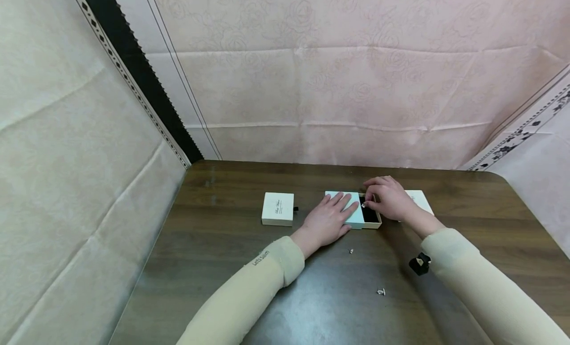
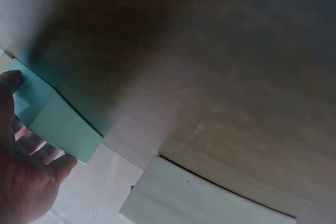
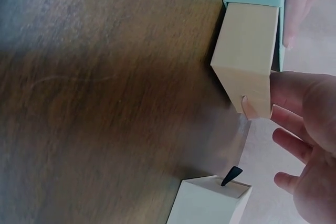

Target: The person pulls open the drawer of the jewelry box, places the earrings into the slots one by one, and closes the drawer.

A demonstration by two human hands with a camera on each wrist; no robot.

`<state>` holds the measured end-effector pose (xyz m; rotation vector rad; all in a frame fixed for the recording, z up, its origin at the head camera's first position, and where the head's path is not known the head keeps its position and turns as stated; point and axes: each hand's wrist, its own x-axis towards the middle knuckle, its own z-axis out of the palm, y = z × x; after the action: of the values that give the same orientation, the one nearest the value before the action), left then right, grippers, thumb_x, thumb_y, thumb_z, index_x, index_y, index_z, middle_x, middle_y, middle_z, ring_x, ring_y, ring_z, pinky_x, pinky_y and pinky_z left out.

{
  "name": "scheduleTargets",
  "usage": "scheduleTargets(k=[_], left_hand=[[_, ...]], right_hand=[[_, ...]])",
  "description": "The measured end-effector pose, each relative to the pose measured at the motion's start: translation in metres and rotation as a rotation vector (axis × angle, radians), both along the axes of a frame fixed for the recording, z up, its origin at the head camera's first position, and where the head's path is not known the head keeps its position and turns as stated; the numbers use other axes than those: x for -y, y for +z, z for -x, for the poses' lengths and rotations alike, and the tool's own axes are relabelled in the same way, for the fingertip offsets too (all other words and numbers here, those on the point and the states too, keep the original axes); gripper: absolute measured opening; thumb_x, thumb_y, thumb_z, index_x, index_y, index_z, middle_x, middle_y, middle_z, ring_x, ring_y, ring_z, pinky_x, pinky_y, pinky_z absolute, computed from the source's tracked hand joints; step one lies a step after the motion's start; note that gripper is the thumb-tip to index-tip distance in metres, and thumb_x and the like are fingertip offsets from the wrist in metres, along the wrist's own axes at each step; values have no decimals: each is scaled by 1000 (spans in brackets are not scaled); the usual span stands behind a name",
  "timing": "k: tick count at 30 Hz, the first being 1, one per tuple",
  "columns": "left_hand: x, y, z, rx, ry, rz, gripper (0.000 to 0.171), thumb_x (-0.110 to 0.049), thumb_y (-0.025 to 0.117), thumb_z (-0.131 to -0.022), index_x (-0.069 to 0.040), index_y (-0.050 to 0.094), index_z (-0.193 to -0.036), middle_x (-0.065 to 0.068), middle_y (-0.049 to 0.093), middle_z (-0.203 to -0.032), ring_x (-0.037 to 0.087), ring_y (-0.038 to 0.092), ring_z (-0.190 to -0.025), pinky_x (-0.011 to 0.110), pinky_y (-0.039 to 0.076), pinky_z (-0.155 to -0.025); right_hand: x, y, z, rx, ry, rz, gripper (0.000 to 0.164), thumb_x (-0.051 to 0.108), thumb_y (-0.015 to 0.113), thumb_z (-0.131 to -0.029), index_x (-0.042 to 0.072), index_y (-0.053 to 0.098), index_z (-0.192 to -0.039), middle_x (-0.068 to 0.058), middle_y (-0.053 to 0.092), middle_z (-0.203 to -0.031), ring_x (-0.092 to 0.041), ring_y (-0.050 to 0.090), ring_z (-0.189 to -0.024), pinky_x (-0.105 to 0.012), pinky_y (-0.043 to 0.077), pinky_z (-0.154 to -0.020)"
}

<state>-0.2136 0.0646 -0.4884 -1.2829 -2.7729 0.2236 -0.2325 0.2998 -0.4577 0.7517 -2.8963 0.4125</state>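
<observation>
My left hand [image 1: 327,220] lies with spread fingers over the turquoise sleeve [image 1: 355,219] of a small drawer box, its thumb at the near side in the left wrist view. The box's cream drawer [image 3: 247,38] is pulled out to the right and has a black inside. Over that drawer, my right hand [image 1: 388,199] pinches a small silver piece [image 1: 363,205], which looks like jewellery; its exact kind is too small to tell. Two more small silver pieces lie nearer on the table: one silver piece [image 1: 351,251] below the box, another silver piece [image 1: 380,291] closer.
A white box [image 1: 278,206] with a black pull tab [image 1: 296,209] stands to the left. Another white box [image 1: 420,201] sits at the right, partly hidden by my right hand. The brown wooden table [image 1: 222,246] ends at a pale patterned cloth [image 1: 347,97] behind.
</observation>
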Motion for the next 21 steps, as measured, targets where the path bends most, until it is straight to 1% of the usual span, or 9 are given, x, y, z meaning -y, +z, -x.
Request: scheduleTargets(k=[7,12,16,21], left_hand=[[0,1,-1,-13,5,-5,66,-52,46,-113,-26,29,-171,4,31,-175,22,30,-161,42,30,-129],[0,0,-1,-9,4,-8,66,-52,46,-113,-25,29,-171,4,30,-175,22,30,-161,42,29,-130],[0,-1,0,-12,2,-4,66,-52,46,-113,-24,29,-171,4,30,-175,22,30,-161,43,28,-130],[1,-1,1,-17,-1,-4,66,-52,46,-113,-24,29,-171,4,30,-176,22,30,-161,42,28,-130]], right_hand=[[-1,6,-8,-49,20,19,13,3,83,-90,10,74,-85,-25,71,-128,-50,60,-123,-76,31,-116],[-1,9,-17,-67,28,28,13,5,85,-90,12,75,-86,-24,70,-129,-48,60,-124,-78,30,-116],[-2,10,-28,-90,43,51,14,6,87,-88,13,75,-85,-23,70,-130,-47,60,-122,-78,30,-115],[2,10,-45,-164,85,79,21,5,90,-83,16,73,-82,-21,71,-127,-46,63,-118,-80,33,-112]])
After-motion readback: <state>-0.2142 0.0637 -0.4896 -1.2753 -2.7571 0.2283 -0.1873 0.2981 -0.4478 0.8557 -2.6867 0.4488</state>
